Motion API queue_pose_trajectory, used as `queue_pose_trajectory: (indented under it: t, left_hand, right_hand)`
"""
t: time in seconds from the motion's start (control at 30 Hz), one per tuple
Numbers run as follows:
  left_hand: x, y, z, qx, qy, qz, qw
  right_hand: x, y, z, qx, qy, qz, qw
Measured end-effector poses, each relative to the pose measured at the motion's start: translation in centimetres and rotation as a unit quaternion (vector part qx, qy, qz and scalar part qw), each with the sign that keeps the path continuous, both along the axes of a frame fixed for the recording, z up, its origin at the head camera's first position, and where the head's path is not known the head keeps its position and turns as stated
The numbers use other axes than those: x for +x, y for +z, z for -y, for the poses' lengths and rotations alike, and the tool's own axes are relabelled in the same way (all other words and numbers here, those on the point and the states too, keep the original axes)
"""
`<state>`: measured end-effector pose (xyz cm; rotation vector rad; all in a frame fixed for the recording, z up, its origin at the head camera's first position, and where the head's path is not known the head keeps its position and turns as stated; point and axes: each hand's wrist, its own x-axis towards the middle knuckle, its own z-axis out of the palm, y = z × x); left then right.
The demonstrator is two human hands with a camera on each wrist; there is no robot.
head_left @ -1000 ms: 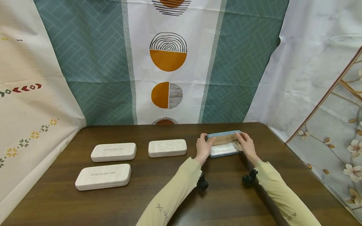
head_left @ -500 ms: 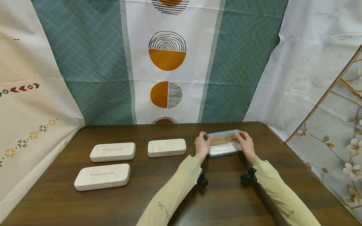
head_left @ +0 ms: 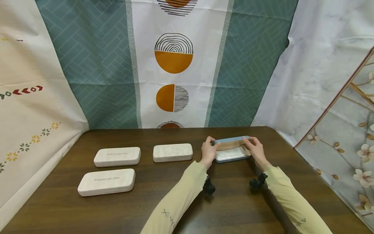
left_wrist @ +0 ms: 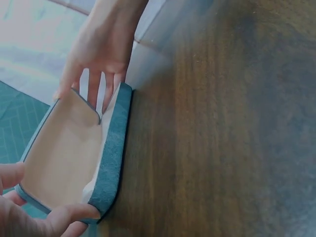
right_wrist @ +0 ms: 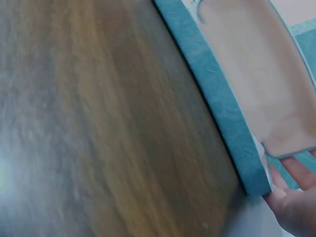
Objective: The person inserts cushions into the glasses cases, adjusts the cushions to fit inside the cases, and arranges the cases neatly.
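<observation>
An open blue glasses case [head_left: 232,159] rests on the table with its lid [left_wrist: 64,148] raised and tilted, showing a tan lining. White material lies in its base. My left hand [head_left: 208,152] grips the left end, one finger at the corner of the base and others at the lid's edge in the left wrist view. At the opposite end my right hand [head_left: 256,152] holds the case, with fingers [right_wrist: 298,173] behind the lid's corner in the right wrist view. The lid hides part of the right fingers there.
Three closed white glasses cases stand to the left on the brown table [head_left: 228,208]: one near the middle [head_left: 173,152], one farther left [head_left: 117,157], and one in front of that [head_left: 106,182]. Patterned cloths [head_left: 242,65] hang behind and at both sides.
The blue case's lid has tipped slightly lower. Both hands keep their hold at the two ends, and the white cases have stayed in place.
</observation>
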<state>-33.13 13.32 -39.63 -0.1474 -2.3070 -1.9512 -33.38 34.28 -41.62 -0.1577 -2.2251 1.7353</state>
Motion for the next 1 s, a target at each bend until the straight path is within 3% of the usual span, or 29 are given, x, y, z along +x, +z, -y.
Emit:
queue_pose_trajectory:
  t: [0.27, 0.53, 0.77, 1.0]
  left_hand:
    - [0.4, -0.7, -0.1, 0.069, -0.045, 0.042, 0.9957]
    - [0.7, -0.4, 0.2, 0.076, -0.056, 0.082, 0.9921]
    - [0.6, -0.7, 0.5, 0.085, -0.053, 0.078, 0.9919]
    - [0.2, -0.7, 1.0, 0.076, -0.066, 0.058, 0.9933]
  right_hand:
    - [1.3, 0.2, -2.1, -0.019, 0.076, 0.037, 0.9962]
    - [1.3, 0.1, -3.0, -0.038, 0.142, 0.026, 0.9888]
    - [1.2, 0.0, -3.2, -0.034, 0.162, 0.036, 0.9856]
    - [1.0, 0.4, -3.1, -0.024, 0.163, 0.016, 0.9862]
